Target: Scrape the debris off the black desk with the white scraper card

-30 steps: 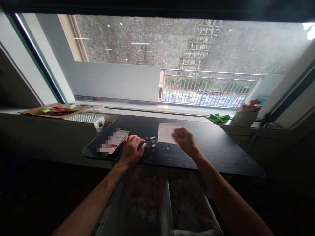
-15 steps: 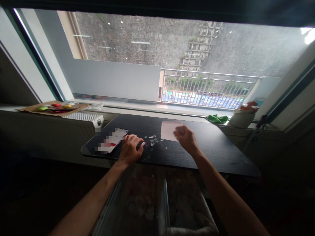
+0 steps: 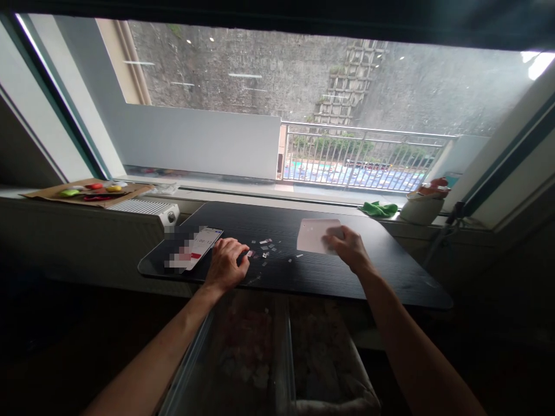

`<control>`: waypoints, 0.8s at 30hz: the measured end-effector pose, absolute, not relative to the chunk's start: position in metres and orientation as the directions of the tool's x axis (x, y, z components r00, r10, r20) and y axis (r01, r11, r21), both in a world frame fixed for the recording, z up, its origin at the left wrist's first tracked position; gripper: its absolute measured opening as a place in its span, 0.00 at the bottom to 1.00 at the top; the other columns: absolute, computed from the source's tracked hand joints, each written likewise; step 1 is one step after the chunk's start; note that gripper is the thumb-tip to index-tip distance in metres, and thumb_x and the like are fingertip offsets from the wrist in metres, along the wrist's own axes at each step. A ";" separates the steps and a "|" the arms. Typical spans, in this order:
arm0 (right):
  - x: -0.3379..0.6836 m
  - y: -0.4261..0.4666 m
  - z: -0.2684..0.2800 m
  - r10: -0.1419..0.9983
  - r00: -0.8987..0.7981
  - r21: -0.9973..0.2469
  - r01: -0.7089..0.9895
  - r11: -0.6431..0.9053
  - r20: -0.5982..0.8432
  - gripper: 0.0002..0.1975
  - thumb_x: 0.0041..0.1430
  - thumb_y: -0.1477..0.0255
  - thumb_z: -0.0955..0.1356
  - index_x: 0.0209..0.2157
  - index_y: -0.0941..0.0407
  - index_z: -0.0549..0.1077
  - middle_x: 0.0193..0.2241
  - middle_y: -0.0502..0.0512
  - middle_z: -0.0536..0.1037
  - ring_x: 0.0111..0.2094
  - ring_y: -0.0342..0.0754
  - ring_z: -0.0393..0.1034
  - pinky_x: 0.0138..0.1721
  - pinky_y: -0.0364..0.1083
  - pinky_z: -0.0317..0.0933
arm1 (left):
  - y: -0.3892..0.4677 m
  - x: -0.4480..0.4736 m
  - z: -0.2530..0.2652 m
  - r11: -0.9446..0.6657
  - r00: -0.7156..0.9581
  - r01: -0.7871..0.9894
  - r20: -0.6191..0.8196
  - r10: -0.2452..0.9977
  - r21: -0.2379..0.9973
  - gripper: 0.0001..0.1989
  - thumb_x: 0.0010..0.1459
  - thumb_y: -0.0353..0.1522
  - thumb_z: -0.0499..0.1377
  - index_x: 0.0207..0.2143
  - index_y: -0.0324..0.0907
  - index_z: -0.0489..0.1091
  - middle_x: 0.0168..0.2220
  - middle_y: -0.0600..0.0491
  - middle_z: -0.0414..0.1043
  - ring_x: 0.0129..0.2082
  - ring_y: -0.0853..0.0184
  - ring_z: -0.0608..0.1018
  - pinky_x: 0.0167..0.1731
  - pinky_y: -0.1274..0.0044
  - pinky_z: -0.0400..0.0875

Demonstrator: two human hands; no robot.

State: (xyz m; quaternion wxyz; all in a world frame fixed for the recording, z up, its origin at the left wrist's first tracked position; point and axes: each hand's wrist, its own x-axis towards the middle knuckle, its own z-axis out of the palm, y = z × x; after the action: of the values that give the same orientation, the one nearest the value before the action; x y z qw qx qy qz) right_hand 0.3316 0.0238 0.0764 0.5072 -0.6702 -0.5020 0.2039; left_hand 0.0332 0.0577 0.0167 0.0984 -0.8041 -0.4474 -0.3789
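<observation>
My right hand (image 3: pixel 350 248) grips a thin, pale pinkish card (image 3: pixel 313 236) by its right edge, over the right half of the black table (image 3: pixel 390 277). Motion blurs the fingers. Several tiny flat scraps (image 3: pixel 265 247), pale and grey, lie scattered on the tabletop between my hands. One small white scrap (image 3: pixel 299 255) is close to the card's lower left corner. My left hand (image 3: pixel 228 263) rests at the table's front left with fingers curved and thumb apart, its fingertips beside a small pinkish piece (image 3: pixel 250 253). A phone (image 3: pixel 203 245) with a lit timer screen lies just left of that hand.
A green cloth (image 3: pixel 379 209) and a pale container (image 3: pixel 422 208) sit on the sill at right. Brown cardboard (image 3: pixel 52 195) with colourful items lies at left beside a radiator (image 3: pixel 162 211). Below the table's front edge is a clear-sided bin (image 3: pixel 284 346).
My right hand and the card have moved right, away from the scraps. One white scrap has shifted right too. My left hand stays nearly in place.
</observation>
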 end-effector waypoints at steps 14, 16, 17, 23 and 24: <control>0.382 0.013 0.051 0.898 0.435 -0.993 0.054 -0.108 -0.074 0.12 0.33 0.79 0.70 0.27 0.58 0.73 0.23 0.50 0.78 0.24 0.45 0.71 0.27 0.43 0.65 | 0.061 0.031 0.014 -0.599 0.350 0.796 0.740 0.574 0.089 0.09 0.52 0.30 0.52 0.33 0.41 0.72 0.33 0.48 0.74 0.42 0.57 0.71 0.46 0.65 0.63; 0.383 0.013 0.048 0.917 0.385 -0.986 0.078 -0.146 -0.105 0.10 0.34 0.80 0.70 0.25 0.59 0.74 0.22 0.51 0.78 0.23 0.44 0.70 0.25 0.42 0.64 | 0.062 0.030 0.013 -0.601 0.353 0.795 0.740 0.573 0.086 0.09 0.53 0.30 0.52 0.33 0.41 0.72 0.33 0.49 0.74 0.42 0.57 0.71 0.46 0.65 0.63; 0.384 0.011 0.047 0.926 0.360 -0.983 0.090 -0.158 -0.116 0.10 0.34 0.80 0.70 0.25 0.59 0.74 0.22 0.51 0.78 0.23 0.44 0.70 0.25 0.41 0.64 | 0.062 0.030 0.013 -0.601 0.354 0.795 0.739 0.573 0.085 0.09 0.53 0.30 0.52 0.33 0.41 0.72 0.33 0.49 0.74 0.42 0.57 0.71 0.46 0.65 0.63; 0.394 -0.007 0.051 0.959 0.244 -0.987 0.039 -0.158 -0.144 0.12 0.34 0.79 0.72 0.28 0.58 0.75 0.25 0.51 0.79 0.25 0.44 0.72 0.26 0.41 0.65 | 0.064 0.029 0.011 -0.602 0.366 0.796 0.746 0.556 0.058 0.09 0.53 0.30 0.52 0.33 0.41 0.72 0.33 0.49 0.74 0.42 0.57 0.72 0.46 0.65 0.63; 0.395 -0.009 0.052 0.953 0.271 -0.988 0.033 -0.148 -0.134 0.12 0.34 0.79 0.72 0.28 0.58 0.75 0.24 0.50 0.79 0.25 0.44 0.72 0.26 0.41 0.65 | 0.064 0.029 0.011 -0.601 0.364 0.797 0.745 0.559 0.062 0.09 0.53 0.31 0.52 0.33 0.42 0.72 0.33 0.49 0.74 0.42 0.57 0.72 0.46 0.65 0.63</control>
State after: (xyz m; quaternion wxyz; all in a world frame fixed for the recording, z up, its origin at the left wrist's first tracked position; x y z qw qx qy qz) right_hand 0.3951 -0.0091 0.0516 0.5127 -0.6105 -0.4037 0.4488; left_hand 0.0294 0.0640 0.0113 0.1567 -0.8108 -0.4182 -0.3783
